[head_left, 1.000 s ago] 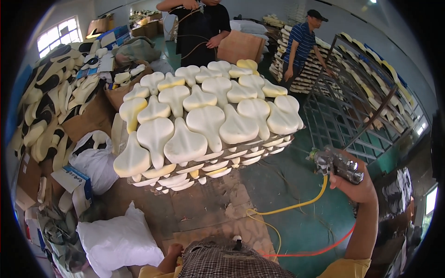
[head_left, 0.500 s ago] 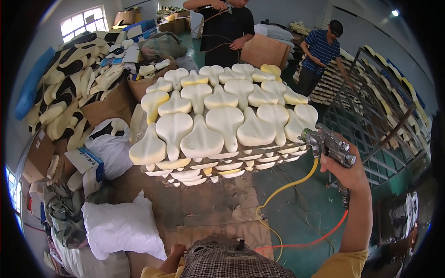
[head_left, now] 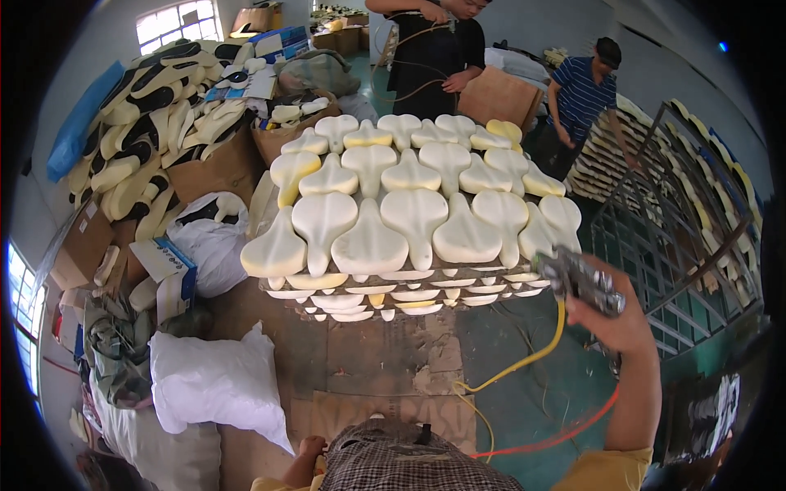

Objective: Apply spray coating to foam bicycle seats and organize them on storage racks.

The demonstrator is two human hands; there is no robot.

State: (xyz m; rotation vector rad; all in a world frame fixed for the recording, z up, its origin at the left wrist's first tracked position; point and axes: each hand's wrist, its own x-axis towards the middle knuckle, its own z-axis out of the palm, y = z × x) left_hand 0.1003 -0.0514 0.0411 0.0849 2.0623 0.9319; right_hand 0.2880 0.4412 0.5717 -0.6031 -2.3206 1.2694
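My right hand (head_left: 618, 315) is closed round a metal spray gun (head_left: 583, 282), slightly blurred, its nozzle pointing left at the near right corner of a stack of saddle pads. A yellow hose (head_left: 532, 358) and a red hose (head_left: 565, 440) run to the gun. Cream-white foam bicycle saddle pads (head_left: 413, 217) lie in rows on top of the stack, broad and narrow ends alternating; some are yellowed. More layers show beneath along the near side. Low by my checked apron (head_left: 409, 458), my left hand (head_left: 311, 447) is partly visible, too small to read its fingers.
Loose saddle pads (head_left: 147, 123) are heaped at the left, beside cardboard boxes (head_left: 209, 172) and white sacks (head_left: 217, 376). A metal rack (head_left: 679, 245) stands right. Beyond the stack, one person (head_left: 434, 61) holds a hose; another, in a striped shirt (head_left: 583, 94), stands near the rack.
My view has turned slightly left, so the scene sits further right. The spray gun has dropped a little and moved left relative to the stack. My left hand stays by the apron.
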